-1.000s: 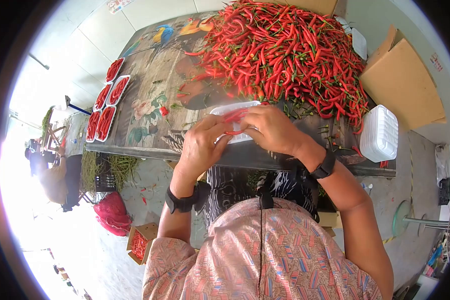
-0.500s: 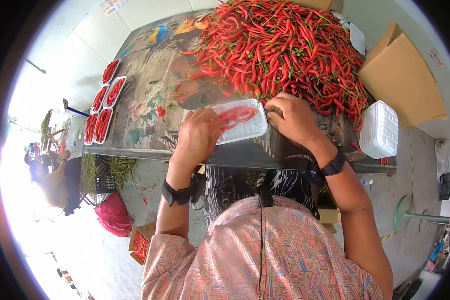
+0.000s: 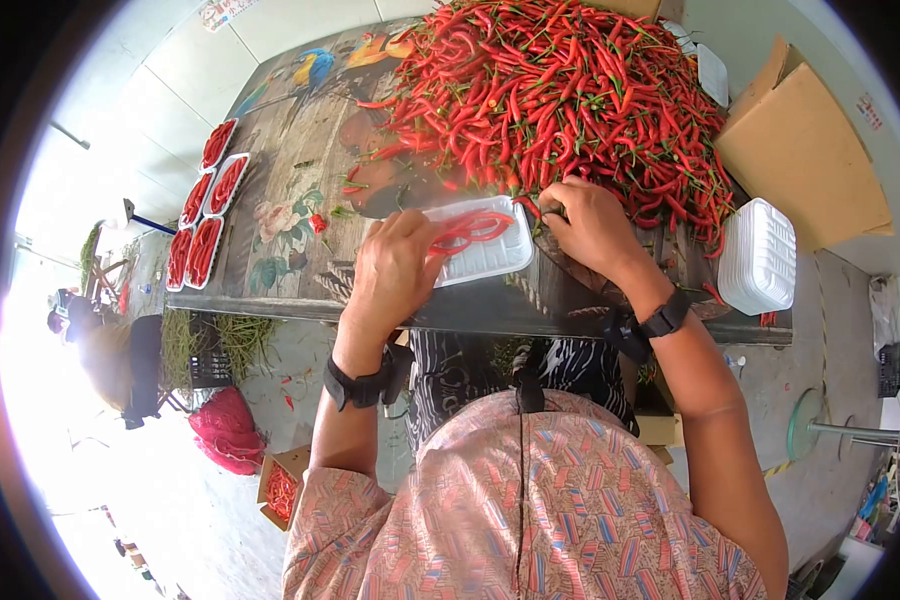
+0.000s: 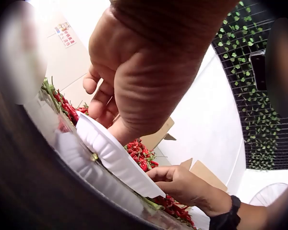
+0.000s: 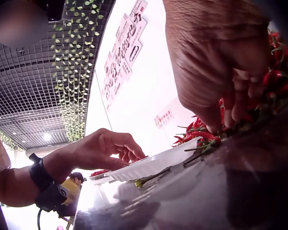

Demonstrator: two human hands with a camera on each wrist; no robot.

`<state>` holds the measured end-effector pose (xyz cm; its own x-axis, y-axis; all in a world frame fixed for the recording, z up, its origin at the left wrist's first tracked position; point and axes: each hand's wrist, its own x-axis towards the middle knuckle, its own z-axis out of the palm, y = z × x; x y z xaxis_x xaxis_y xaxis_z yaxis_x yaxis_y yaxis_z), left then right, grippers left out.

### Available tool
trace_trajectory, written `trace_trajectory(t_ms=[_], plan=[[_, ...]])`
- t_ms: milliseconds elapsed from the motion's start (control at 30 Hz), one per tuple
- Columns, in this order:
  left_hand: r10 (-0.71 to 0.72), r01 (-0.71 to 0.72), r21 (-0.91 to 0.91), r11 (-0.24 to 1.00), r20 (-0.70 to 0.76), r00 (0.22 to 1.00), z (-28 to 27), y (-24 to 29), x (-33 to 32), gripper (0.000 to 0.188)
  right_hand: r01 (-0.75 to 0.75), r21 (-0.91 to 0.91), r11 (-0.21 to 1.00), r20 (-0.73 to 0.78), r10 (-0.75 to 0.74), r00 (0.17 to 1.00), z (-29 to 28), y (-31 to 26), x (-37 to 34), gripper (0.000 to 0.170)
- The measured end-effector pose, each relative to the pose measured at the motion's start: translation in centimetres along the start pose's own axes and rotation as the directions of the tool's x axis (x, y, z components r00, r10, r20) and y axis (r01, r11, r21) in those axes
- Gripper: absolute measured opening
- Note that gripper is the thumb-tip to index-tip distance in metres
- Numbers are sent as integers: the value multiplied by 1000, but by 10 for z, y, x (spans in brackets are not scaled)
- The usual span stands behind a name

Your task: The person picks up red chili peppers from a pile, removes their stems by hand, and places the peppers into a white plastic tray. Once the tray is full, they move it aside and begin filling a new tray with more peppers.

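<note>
Person at a printed wood-look table [image 3: 310,268], both hands low at the near edge. Shallow white plastic tray [image 3: 500,262] lies flat there between them, part filled. Long glossy red chilies [image 3: 482,230] lie in it, toward its left half. Left hand [image 3: 388,262] is over the tray's left end: fingers bent down onto the chilies, thumb by the near rim; can't tell whether it pinches chilies or just presses. Right hand [image 3: 595,228] is just off the tray's right end, palm down, fingers bent, gap between thumb and index narrow. A single red chili with a green stem [image 5: 207,136] sits right at its fingertips; can't tell if it's gripped. Big heap of red chilies with green stems [image 3: 570,100] covers the far right of the table, near the right hand. Stack of white ribbed plastic trays [image 3: 760,260] stands at the right edge, brown cardboard box [image 3: 810,155] behind it. Five filled white trays [image 3: 239,157] sit along the left edge, well apart from the left hand. Black strap [image 3: 355,388] on the left wrist, similar one on the right.
</note>
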<state>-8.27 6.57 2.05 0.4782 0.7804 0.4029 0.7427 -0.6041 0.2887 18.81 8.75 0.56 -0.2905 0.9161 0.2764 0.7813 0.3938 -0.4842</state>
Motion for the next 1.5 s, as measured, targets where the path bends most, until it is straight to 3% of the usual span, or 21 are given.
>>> trace_trajectory(t_ms=[933,1033,1100,1167,1233,1367,1500], plan=[[-16,15,-69,998,-14,1000,2,4,-2,22,-47,-33,998,22,47,999,15,3,18,24],[-21,13,-132,991,-58,998,0,12,-2,20,-178,-10,984,91,179,980,7,5,15,13],[-33,14,-190,982,-93,995,0,23,0,19,-194,445,875,-28,229,973,-2,9,4,12],[-89,36,-405,914,-113,990,3,40,4,15,-197,545,815,-14,244,970,-7,5,-6,12],[-99,34,-466,884,-115,988,9,54,8,14,-312,735,602,119,338,934,-16,-11,-17,11],[-168,110,-559,822,-54,984,12,78,13,10,-344,827,444,186,362,913,-19,-39,-36,12],[-177,120,-543,831,-54,983,18,79,7,8,-272,860,433,162,273,948,-11,-39,-46,12]])
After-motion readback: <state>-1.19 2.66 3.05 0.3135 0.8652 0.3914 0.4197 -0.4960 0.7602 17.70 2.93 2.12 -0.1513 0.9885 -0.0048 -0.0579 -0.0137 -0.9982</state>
